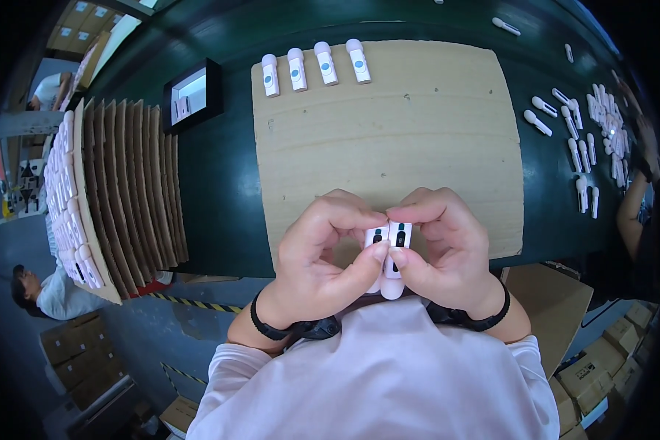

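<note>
I am looking down at 2 bare hands meeting above the near edge of a tan rectangular cardboard sheet (389, 147). The left hand (323, 246) is pinching a left pale pink-and-white rounded device (372, 235) between thumb and fingers. The right hand (447, 246) is likewise gripping a right pale pink-and-white rounded device (400, 230), which is showing a black oval and a teal patch. I am finding the 2 devices side by side, their rounded ends pointing near; fingers are covering parts of both. Black wristbands (268, 324) are circling both wrists.

At the sheet's far edge, 4 white devices with blue round spots (297, 72) are lying in a row, pink ends pointing far. A dark green tabletop (220, 176) is showing around the sheet.

Far left, I am noting a black-rimmed rectangular box (213, 88). Nearer on the left, brown corrugated cardboard layers (128, 191) are standing close together, the outermost carrying many pale devices (67, 198).

On the right, loose pale devices (573, 155) are lying scattered, with a denser pile beyond. A co-worker's arm (632, 209) is reaching in at the right rim.
</note>
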`<state>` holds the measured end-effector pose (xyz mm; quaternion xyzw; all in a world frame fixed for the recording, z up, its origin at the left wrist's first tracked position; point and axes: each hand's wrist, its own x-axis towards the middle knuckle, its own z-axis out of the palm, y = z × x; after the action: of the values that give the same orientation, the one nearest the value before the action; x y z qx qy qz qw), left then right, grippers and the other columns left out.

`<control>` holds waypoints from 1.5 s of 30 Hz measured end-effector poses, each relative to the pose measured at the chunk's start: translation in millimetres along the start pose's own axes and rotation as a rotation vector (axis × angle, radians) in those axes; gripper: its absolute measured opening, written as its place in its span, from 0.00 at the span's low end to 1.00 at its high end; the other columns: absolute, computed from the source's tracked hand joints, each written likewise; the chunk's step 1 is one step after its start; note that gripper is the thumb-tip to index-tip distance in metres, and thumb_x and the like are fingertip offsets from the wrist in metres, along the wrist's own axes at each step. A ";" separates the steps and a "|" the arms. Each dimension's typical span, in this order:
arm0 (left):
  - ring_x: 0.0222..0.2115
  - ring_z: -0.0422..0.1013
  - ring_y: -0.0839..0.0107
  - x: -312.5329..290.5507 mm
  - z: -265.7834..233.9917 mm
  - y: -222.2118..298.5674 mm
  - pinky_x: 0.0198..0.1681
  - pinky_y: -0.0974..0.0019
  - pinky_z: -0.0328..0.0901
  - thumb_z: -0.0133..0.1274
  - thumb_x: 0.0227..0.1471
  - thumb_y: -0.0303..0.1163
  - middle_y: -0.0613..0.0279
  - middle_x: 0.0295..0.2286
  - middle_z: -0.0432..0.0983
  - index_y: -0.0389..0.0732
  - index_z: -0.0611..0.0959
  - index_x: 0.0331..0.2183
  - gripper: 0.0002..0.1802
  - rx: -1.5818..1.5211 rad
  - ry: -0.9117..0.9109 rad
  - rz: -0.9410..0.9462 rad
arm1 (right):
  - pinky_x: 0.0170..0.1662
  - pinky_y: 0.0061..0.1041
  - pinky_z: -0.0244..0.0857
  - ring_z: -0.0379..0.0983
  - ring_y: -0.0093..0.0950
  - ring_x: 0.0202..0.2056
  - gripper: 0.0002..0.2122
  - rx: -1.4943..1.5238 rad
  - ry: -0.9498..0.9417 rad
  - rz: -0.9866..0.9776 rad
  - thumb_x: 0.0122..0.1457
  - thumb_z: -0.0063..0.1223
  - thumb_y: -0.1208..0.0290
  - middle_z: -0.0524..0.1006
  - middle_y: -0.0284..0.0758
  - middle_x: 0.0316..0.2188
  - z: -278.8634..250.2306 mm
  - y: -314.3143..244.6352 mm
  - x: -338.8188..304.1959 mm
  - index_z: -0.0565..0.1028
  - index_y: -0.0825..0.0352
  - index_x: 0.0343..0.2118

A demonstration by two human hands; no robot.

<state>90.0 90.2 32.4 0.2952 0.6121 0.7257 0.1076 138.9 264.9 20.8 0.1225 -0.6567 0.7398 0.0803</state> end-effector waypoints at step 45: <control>0.27 0.72 0.63 20.2 0.6 28.0 0.34 0.65 0.65 0.59 0.37 0.17 0.59 0.31 0.80 0.36 0.82 0.35 0.17 0.667 -0.019 0.426 | 0.30 0.26 0.66 0.74 0.31 0.29 0.15 -0.645 0.042 -0.515 0.44 0.66 0.79 0.79 0.34 0.31 -8.0 -30.1 13.8 0.76 0.67 0.37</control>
<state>79.9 94.7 65.1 0.4412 0.7382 0.4903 -0.1415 133.6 276.0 52.5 0.2363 -0.8010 0.4541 0.3105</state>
